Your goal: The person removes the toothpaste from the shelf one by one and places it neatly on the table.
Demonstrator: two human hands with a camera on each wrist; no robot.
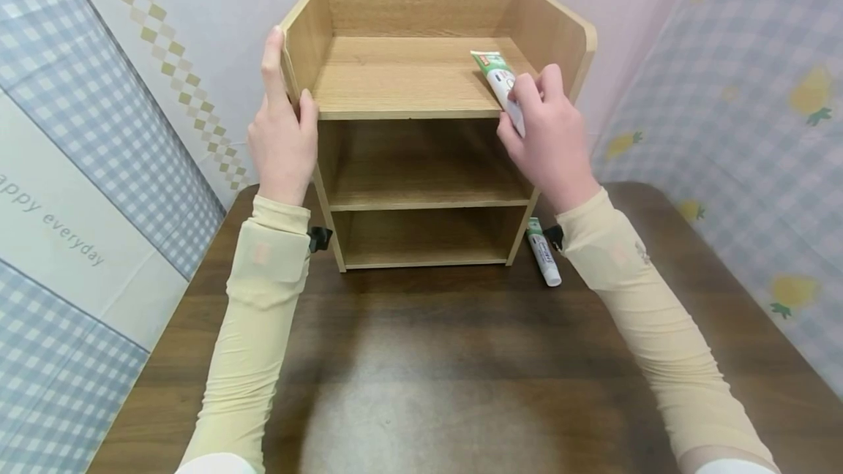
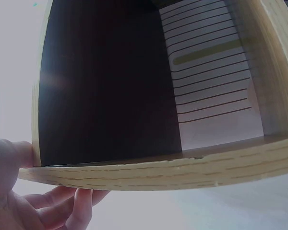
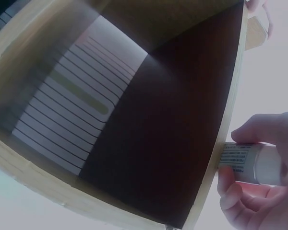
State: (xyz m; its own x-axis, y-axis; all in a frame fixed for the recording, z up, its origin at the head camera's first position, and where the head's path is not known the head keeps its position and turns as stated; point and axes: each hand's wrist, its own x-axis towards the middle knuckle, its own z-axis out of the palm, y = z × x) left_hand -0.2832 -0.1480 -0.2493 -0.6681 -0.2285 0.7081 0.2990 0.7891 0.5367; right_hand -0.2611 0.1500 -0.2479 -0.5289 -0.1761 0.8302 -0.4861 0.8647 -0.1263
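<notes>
A small wooden shelf unit (image 1: 421,115) with a raised rim round its top stands on the table (image 1: 421,371). At its left side panel, my left hand (image 1: 283,145) grips the edge, thumb in front and fingers along the outside. In the left wrist view, the thumb and fingers sit on either side of the board. Over the right part of the top shelf, my right hand (image 1: 553,141) pinches a green-and-white toothpaste tube (image 1: 499,80) by its capped end. The tube tilts, flat end toward the back. The right wrist view shows its white cap end (image 3: 259,163) between thumb and fingers.
Another toothpaste tube (image 1: 544,258) lies on the table against the unit's right side, under the right wrist. Two lower compartments (image 1: 428,159) open toward the front. Patterned cloth (image 1: 757,130) hangs at the back and both sides.
</notes>
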